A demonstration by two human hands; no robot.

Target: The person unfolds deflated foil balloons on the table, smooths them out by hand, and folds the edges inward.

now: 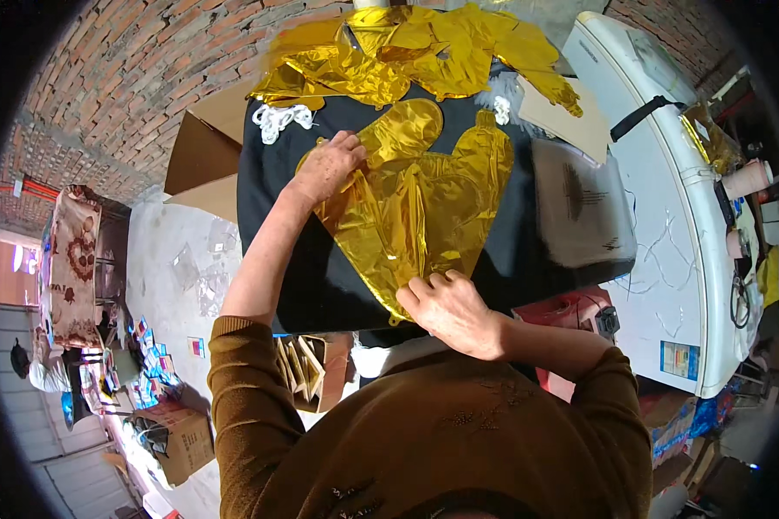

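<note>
A flat, crinkled gold foil balloon (459, 195), wide at the far end and narrowing toward me, lies on the black-covered table (273, 251). At its upper left edge, my left hand (331, 166) is closed with curled fingers on the foil. My right hand (453, 313) grips the foil close to its narrow near end, fingers bent; the thumb side is partly hidden. Folds run up the middle between both hands. Beyond it, a heap of similar gold foil balloons (441, 56) covers the table's far end.
White ribbon bundles (282, 121) sit at the far left, with another white bundle (502, 110) at the right. A clear plastic packet (580, 199) lies on the table's right side. A white chest freezer (666, 285) stands to the right, a cardboard box (203, 147) to the left.
</note>
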